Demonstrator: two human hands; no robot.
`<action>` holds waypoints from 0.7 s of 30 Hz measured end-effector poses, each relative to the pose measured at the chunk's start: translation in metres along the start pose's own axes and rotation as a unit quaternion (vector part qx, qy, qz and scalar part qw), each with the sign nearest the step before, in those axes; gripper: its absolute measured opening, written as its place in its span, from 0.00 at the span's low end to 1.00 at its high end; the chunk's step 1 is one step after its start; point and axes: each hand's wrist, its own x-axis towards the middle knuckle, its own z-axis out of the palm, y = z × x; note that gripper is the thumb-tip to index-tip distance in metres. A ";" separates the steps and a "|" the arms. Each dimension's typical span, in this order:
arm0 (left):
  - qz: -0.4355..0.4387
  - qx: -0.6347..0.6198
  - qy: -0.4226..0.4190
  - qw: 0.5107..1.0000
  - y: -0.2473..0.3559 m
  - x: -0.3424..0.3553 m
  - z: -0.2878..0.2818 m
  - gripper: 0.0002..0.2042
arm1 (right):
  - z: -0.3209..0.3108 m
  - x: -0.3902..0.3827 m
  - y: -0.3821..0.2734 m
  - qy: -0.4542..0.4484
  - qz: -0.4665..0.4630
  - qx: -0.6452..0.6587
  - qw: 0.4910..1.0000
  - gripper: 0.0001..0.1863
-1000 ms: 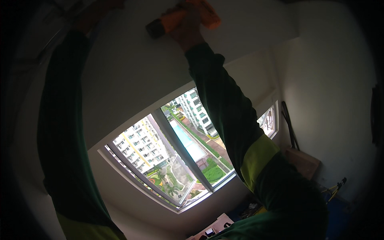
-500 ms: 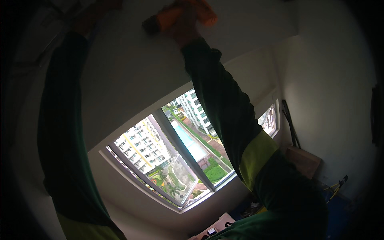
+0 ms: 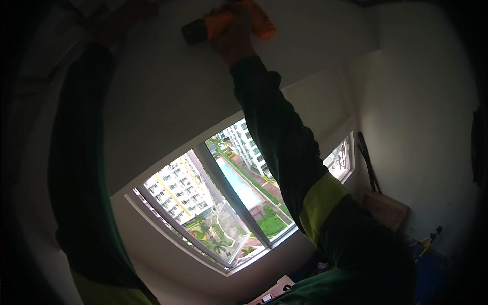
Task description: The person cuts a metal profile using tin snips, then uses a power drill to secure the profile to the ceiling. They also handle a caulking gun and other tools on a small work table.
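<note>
High in the view, my right hand [image 3: 235, 43] is wrapped round an orange and black cordless drill [image 3: 262, 23]. Its black end [image 3: 195, 32] points left, and the top of its orange body is cut off by the upper edge. My left hand [image 3: 119, 23] is raised at the upper left, close to a dim surface. Shadow hides its fingers, so whether it grips anything is unclear. Both arms reach up in dark green sleeves with yellow-green bands. Behind the drill spreads a plain pale surface [image 3: 168, 81].
Below my arms is a large sliding window [image 3: 208, 147], with buildings and a pool far down outside. A smaller window [image 3: 339, 158] stands to the right. Dark long strips [image 3: 367, 162] lean in the corner by a brown board [image 3: 385, 207]. A yellow and black tool [image 3: 426, 246] lies lower right.
The view has shifted slightly, and the windows sit a little lower. My right hand still grips the drill in nearly the same place. The left arm has barely moved.
</note>
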 end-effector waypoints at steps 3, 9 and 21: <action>0.027 0.001 0.003 1.000 -0.007 0.004 0.000 0.35 | -0.001 0.004 0.000 -0.020 -0.011 -0.023 0.999 0.11; 0.098 0.047 -0.035 0.993 -0.007 -0.002 -0.007 0.30 | -0.012 0.007 -0.003 -0.064 0.007 -0.005 0.998 0.10; 0.091 0.102 0.104 0.985 -0.077 0.052 0.042 0.33 | -0.022 -0.040 -0.047 -0.023 -0.045 -0.100 0.994 0.13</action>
